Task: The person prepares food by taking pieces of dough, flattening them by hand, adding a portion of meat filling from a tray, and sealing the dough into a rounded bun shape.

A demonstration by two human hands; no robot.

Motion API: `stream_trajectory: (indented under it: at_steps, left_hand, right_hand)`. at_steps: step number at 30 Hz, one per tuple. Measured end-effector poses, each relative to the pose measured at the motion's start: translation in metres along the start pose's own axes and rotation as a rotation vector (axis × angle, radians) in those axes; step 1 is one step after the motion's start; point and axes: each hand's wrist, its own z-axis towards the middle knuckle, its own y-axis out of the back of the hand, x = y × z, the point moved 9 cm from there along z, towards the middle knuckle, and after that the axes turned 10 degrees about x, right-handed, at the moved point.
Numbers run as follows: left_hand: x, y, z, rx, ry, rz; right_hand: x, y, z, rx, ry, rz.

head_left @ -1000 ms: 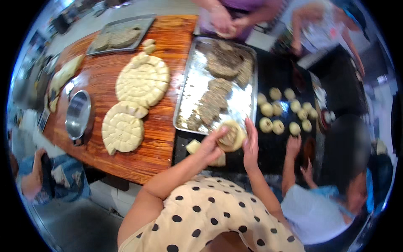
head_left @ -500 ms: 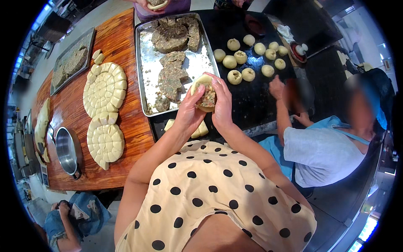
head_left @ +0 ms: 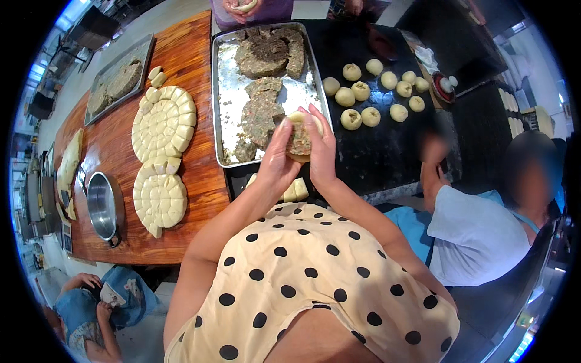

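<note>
Between my two cupped hands is a round of dough with speckled brown filling (head_left: 301, 145), held just over the near edge of the large metal tray (head_left: 315, 94). My left hand (head_left: 277, 156) is closed round its left side, thumb up against the filling. My right hand (head_left: 322, 151) wraps the right side, fingers over the pale rim. The tray holds slabs of speckled filling (head_left: 257, 112). Dough pieces (head_left: 295, 191) lie near my wrists, partly hidden by my arms. To the right, several round dough balls (head_left: 398, 112) sit on the black surface.
The wooden table (head_left: 200, 54) holds cut dough discs (head_left: 159, 199), a steel bowl (head_left: 101, 206) and a second tray (head_left: 144, 48). Co-workers stand at the right (head_left: 472, 236), lower left (head_left: 127, 302) and far side (head_left: 242, 18), the last holding dough. A red dish (head_left: 442, 88) is at back right.
The view has shifted. My right hand has gone from flat beside the dough to curled round it. The right co-worker's hand has drawn back from the dough balls.
</note>
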Motion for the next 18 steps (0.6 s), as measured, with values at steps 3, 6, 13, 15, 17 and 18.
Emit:
stream_trajectory:
  at_steps: [3,6,13,15,17,18]
  left_hand:
    - [0.004,0.006,0.007,-0.079,-0.015,0.129]
    - [0.008,0.007,0.005,-0.107,-0.007,0.184]
    - [0.009,0.023,-0.001,-0.108,0.131,0.294]
    - [0.01,0.019,-0.008,-0.086,0.185,0.252]
    - [0.02,0.014,-0.005,-0.029,0.255,0.277]
    - [0.021,0.021,-0.004,-0.041,0.246,0.319]
  right_hand:
    - [-0.014,0.013,0.002,-0.092,0.075,-0.142]
    - [-0.01,0.019,-0.001,-0.127,0.154,-0.253]
    - [-0.016,0.016,-0.006,0.04,0.088,-0.335]
    - [-0.008,0.019,-0.012,0.047,0.033,-0.073]
    - [-0.035,0.046,0.002,0.065,-0.015,-0.253]
    - [-0.045,0.044,0.003,0.104,-0.069,-0.261]
